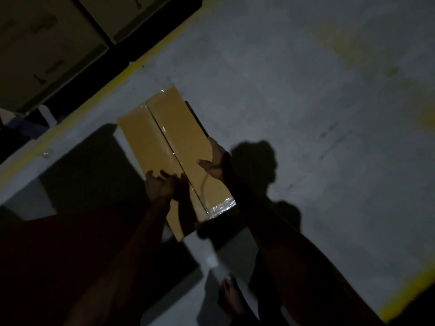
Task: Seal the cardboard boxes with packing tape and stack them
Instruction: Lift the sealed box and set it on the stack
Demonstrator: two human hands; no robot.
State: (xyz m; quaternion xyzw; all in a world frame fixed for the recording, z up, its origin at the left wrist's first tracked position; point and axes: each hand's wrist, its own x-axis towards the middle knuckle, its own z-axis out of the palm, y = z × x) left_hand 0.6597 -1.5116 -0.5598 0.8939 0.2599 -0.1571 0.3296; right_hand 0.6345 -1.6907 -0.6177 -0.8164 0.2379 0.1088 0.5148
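You held the box (169, 147) out in front of you over the grey floor (306, 90). Whether it was lifted or resting there could not be told in the dark. Your right hand (215, 161) gripped its right edge, thumb across the top and fingers wrapped round the side. Your left hand (162, 184) lay on the top face with its fingers spread wide, seemingly pressing rather than gripping.

Tape (222, 205) shone along the centre seam and over the near end, so sealing looked finished and stacking was probably your step. To do it well, you needed a hand under each long side, the box level, and its corners squared on the stacked boxes (47, 55) beyond the yellow line (94, 97).

No brand or label showed on the box. Dark marks on the stacked boxes were too blurred to read.
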